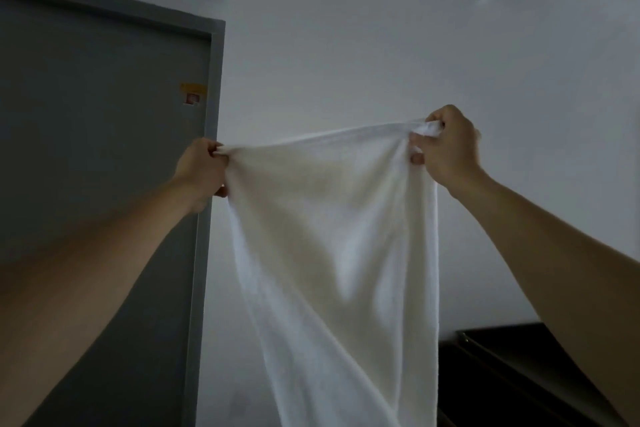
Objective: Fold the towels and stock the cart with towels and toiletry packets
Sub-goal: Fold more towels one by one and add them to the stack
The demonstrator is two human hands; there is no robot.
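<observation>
Both forearms extend upward; left hand (201,168) and right hand (450,146) each pinch a towel (329,236) corner. Uneven tension risks a skewed fold.

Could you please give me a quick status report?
Left hand and right hand each pinch a top corner. White terry towel hangs spread, unfolded. Nothing obstructing.

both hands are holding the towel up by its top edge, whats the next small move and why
Probably bring the two hands together so the top corners meet, folding the towel in half. The left hand and right hand each pinch a top corner, the edge between them is stretched nearly taut, and the cloth hangs open and unfolded below, so it looks ready for a first fold.
</observation>
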